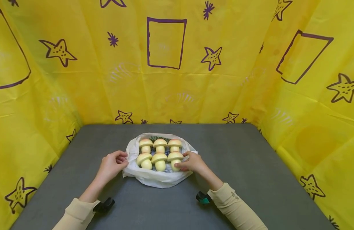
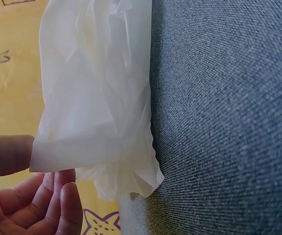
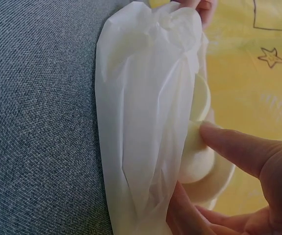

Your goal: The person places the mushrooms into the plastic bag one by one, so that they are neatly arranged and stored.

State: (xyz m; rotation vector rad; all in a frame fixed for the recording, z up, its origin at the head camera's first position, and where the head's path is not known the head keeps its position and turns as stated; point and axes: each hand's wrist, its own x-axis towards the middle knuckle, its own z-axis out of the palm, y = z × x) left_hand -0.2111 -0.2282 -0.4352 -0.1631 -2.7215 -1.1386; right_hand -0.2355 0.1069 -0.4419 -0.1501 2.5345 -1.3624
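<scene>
A white plastic bag (image 1: pixel 158 180) lies with its mouth facing up, its rim folded around two rows of cream mushroom-shaped pieces with faintly pink caps. My left hand (image 1: pixel 112 164) is at the bag's left side; in the left wrist view, the thumb and fingers (image 2: pixel 71 208) pinch the bag's edge (image 2: pixel 82 156). With my right hand (image 1: pixel 194 162) I hold the near-right mushroom-shaped piece (image 1: pixel 175 156), thumb on its pale stem (image 3: pixel 197 156). The fingers on its other side are partly hidden by the bag. Other mushroom-shaped pieces (image 1: pixel 160 157) sit beside it.
The bag rests on a dark grey cloth-covered table (image 1: pixel 153 210). Yellow curtains (image 1: pixel 165 83) with drawn stars and frames stand behind the table and along both sides. Dark straps (image 1: pixel 104 205) are at my wrists.
</scene>
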